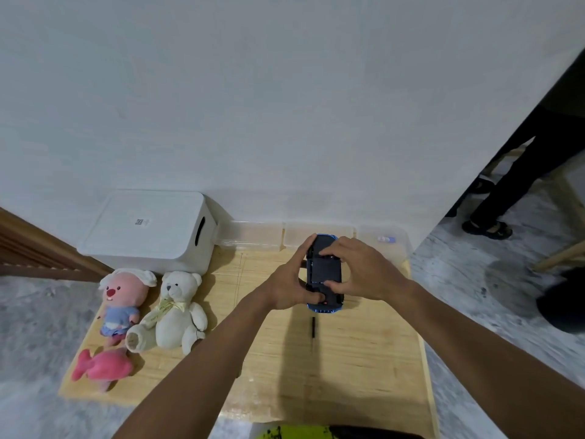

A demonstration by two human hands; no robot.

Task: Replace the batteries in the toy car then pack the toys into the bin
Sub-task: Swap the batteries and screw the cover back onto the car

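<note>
Gripping the upturned toy car (323, 270), both hands (292, 285) (361, 269) hold it.

Three soft toys counted on worktop (348, 369): one pink-faced plush in blue top (122, 301), one cream teddy bear with yellow ribbon (177, 308), one pink plush fish (101, 367). One blue-and-black toy car (324, 270) seen, underside up. One white lidded plastic bin (152, 229). Three clear plastic containers (253, 237) counted along wall. One thin black screwdriver (313, 327). Two hands (288, 286) noted.
</note>
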